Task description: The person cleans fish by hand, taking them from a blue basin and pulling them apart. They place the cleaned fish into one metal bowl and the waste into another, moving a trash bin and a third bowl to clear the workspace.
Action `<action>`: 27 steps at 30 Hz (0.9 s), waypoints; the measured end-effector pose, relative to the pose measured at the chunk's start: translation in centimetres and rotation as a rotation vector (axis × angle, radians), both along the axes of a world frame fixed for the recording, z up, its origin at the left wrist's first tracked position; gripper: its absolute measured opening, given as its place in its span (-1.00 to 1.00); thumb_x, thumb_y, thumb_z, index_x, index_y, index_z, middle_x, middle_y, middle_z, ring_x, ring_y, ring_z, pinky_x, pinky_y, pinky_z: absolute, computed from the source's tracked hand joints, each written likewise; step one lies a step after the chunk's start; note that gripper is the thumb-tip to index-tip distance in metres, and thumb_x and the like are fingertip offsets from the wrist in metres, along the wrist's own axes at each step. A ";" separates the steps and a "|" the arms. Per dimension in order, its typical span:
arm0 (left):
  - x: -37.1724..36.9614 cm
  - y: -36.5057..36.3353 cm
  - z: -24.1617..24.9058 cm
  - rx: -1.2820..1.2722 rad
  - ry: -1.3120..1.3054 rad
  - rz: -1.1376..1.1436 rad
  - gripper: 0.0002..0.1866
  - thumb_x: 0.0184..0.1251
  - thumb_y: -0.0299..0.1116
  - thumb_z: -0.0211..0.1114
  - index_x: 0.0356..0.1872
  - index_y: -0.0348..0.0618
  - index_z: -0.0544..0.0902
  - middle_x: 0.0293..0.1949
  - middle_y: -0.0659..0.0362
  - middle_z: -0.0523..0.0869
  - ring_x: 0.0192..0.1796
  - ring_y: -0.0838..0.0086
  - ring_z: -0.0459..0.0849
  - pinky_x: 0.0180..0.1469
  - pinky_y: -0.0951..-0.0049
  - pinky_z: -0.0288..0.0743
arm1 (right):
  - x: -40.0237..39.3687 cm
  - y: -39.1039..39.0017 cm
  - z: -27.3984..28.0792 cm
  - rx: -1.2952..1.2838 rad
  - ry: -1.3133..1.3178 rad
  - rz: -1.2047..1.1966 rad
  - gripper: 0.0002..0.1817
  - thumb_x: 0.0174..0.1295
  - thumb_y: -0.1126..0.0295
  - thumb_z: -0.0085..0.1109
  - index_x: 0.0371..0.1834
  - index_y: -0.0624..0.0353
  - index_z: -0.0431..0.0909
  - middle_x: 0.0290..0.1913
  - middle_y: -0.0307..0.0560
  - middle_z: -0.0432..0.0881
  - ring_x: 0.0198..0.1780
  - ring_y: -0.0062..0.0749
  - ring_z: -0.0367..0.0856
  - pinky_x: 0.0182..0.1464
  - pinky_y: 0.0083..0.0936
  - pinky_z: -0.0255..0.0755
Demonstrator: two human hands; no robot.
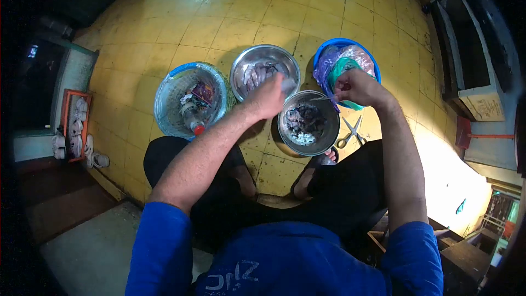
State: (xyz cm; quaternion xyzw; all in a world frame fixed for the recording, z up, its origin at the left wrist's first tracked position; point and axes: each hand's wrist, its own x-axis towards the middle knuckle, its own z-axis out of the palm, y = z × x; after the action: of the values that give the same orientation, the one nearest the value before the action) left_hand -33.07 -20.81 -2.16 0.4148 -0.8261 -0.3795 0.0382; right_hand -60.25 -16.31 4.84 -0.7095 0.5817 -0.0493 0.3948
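Note:
My left hand (pixel 268 96) is closed above the near right rim of a shiny metal bowl (pixel 239 57). A pale blur shows at its fingertips, too smeared to name. Pale, greyish slender pieces, perhaps squid or fish (pixel 257 75), lie in that bowl. My right hand (pixel 359 87) pinches over the near edge of a blue basin (pixel 319 55); a thin greyish strip seems to run from its fingers towards the second metal bowl, but I cannot make it out. This nearer metal bowl (pixel 332 131) holds dark and whitish scraps (pixel 302 123).
Purple, green and clear plastic bags (pixel 345 60) fill the basin. Scissors (pixel 350 134) lie on the yellow tiled floor (pixel 219 33). A bag-lined basket (pixel 164 104) at left holds rubbish and a red-capped plastic bottle (pixel 193 120). A shoe rack (pixel 67 109) stands far left.

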 end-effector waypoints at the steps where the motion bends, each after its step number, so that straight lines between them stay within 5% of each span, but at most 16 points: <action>1: 0.5 -0.7 0.3 -0.080 -0.023 0.053 -0.46 0.33 -0.38 0.19 0.26 -0.38 0.27 0.10 -0.28 0.55 0.15 -0.06 0.59 0.20 0.09 0.47 | -0.2 0.1 -0.3 -0.043 0.049 -0.044 -0.86 0.07 0.43 0.41 -0.40 0.22 0.65 -0.47 -0.12 0.67 -0.37 -0.51 0.62 -0.27 -0.44 0.47; 3: 1.2 -1.7 0.8 -0.230 -0.151 0.118 -0.37 0.25 -0.37 0.20 0.32 -0.38 0.26 0.16 -0.28 0.52 0.17 -0.06 0.58 0.25 0.05 0.44 | -0.5 -0.1 -0.9 -0.159 0.137 -0.053 -0.83 0.12 0.38 0.36 -0.29 0.24 0.68 -0.40 -0.02 0.71 -0.32 -0.41 0.68 -0.22 -0.40 0.52; 6: 1.1 -1.6 2.1 -0.135 -0.434 0.070 -0.37 0.30 -0.31 0.23 0.36 -0.31 0.28 0.19 -0.24 0.52 0.21 -0.01 0.56 0.30 0.12 0.44 | 1.2 -0.6 -1.1 -0.234 0.012 -0.138 -0.83 0.16 0.38 0.32 -0.28 0.24 0.69 -0.39 -0.01 0.71 -0.33 -0.40 0.68 -0.21 -0.40 0.53; 7: 1.4 -1.1 0.1 -0.292 -0.436 -0.006 -0.40 0.30 -0.27 0.25 0.32 -0.31 0.37 0.20 -0.20 0.53 0.22 0.03 0.56 0.29 0.13 0.45 | 2.2 -0.7 -0.8 -0.294 0.000 -0.166 -0.82 0.14 0.36 0.27 -0.26 0.21 0.70 -0.34 0.08 0.73 -0.28 -0.19 0.73 -0.17 -0.31 0.56; 10: 0.5 1.2 -0.3 -0.079 -0.477 -0.138 -0.46 0.25 -0.27 0.30 0.24 -0.22 0.47 0.16 -0.05 0.59 0.21 0.09 0.56 0.30 0.14 0.44 | 7.9 -1.6 0.7 -0.368 -0.211 -0.186 -0.82 0.20 0.40 0.24 -0.21 0.24 0.67 -0.37 0.01 0.71 -0.32 -0.42 0.68 -0.22 -0.40 0.53; 11: 0.2 1.6 -0.2 -0.080 -0.467 -0.159 -0.46 0.25 -0.27 0.30 0.24 -0.22 0.47 0.16 -0.05 0.59 0.21 0.09 0.56 0.30 0.14 0.44 | 10.3 -1.8 1.5 -0.406 -0.234 -0.119 -0.82 0.20 0.38 0.21 -0.19 0.22 0.67 -0.35 0.04 0.71 -0.33 -0.35 0.69 -0.23 -0.36 0.53; 13: 0.3 2.0 -0.1 -0.032 -0.207 -0.396 -0.47 0.26 -0.21 0.31 0.23 -0.16 0.48 0.13 0.02 0.60 0.23 0.20 0.53 0.35 0.19 0.38 | 15.3 -3.1 1.4 -0.409 -0.235 -0.016 -0.79 0.17 0.34 0.21 -0.20 0.19 0.68 -0.28 0.11 0.71 -0.27 -0.06 0.70 -0.18 -0.25 0.54; 14: 2.0 1.9 -7.1 -0.450 0.176 -0.341 -0.57 0.13 -0.39 0.23 0.09 -0.14 0.55 -0.01 0.02 0.65 0.04 0.23 0.63 0.11 0.15 0.50 | 18.1 -3.1 0.9 -0.493 -0.268 -0.056 -0.75 0.14 0.34 0.22 -0.14 0.19 0.68 -0.22 0.16 0.71 -0.18 0.03 0.70 -0.09 -0.16 0.54; 15: 2.9 1.5 -8.6 0.130 0.596 -0.226 -0.60 0.11 -0.37 0.28 0.03 -0.13 0.55 -0.07 0.13 0.64 0.04 0.30 0.59 0.08 0.21 0.47 | 20.0 -3.0 1.1 -0.575 -0.420 -0.035 -0.70 0.13 0.38 0.19 -0.07 0.20 0.68 -0.17 0.20 0.70 -0.11 0.11 0.68 0.02 -0.12 0.53; 16: 2.7 2.1 -7.0 0.139 0.611 -0.252 -0.60 0.11 -0.37 0.28 0.03 -0.13 0.55 -0.07 0.13 0.64 0.04 0.30 0.59 0.08 0.21 0.47 | 21.3 -3.4 1.5 -0.505 -0.369 0.024 -0.67 0.13 0.40 0.18 -0.02 0.22 0.67 -0.14 0.22 0.69 -0.08 0.14 0.67 0.09 -0.13 0.51; 18: 3.3 3.2 -1.5 -0.328 0.263 -0.160 -0.60 0.16 -0.30 0.33 0.03 -0.14 0.55 -0.03 0.12 0.63 0.13 0.32 0.56 0.18 0.23 0.44 | 21.0 -4.0 1.3 -0.506 -0.359 0.057 -0.68 0.15 0.40 0.15 -0.02 0.19 0.67 -0.12 0.22 0.69 -0.08 0.14 0.66 0.09 -0.15 0.52; 20: 2.6 1.9 -3.8 -0.378 -0.021 -0.317 -0.54 0.18 -0.25 0.34 0.10 -0.17 0.53 0.12 0.01 0.61 0.21 0.22 0.56 0.24 0.13 0.44 | 18.4 -5.2 1.0 -0.402 -0.161 -0.043 -0.70 0.18 0.36 0.16 -0.05 0.18 0.68 -0.14 0.21 0.69 -0.08 0.12 0.67 0.06 -0.15 0.53; 21: 1.4 1.4 -1.3 -0.034 -0.489 -0.272 -0.53 0.18 -0.23 0.35 0.10 -0.19 0.56 0.16 -0.07 0.59 0.21 0.11 0.58 0.23 0.08 0.47 | 15.7 -6.4 -0.8 -0.420 -0.125 -0.109 -0.71 0.18 0.32 0.17 -0.08 0.18 0.68 -0.15 0.21 0.69 -0.09 0.10 0.67 0.04 -0.16 0.54; 27: 1.4 0.8 -1.3 0.056 -0.465 -0.297 -0.54 0.22 -0.20 0.30 0.11 -0.19 0.58 0.05 -0.14 0.64 0.16 0.01 0.59 0.21 0.08 0.47 | -6.6 -7.3 -10.8 -0.252 0.469 -0.489 -0.69 0.14 0.29 0.14 -0.16 0.24 0.70 -0.15 0.21 0.71 -0.09 0.07 0.70 0.02 -0.14 0.54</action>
State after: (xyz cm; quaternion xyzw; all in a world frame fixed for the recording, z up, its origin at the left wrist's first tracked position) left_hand -31.63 -20.03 -3.42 0.3660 -0.8537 -0.2982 -0.2199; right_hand -66.83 -23.65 -5.98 -0.5845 0.7983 -0.0495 0.1363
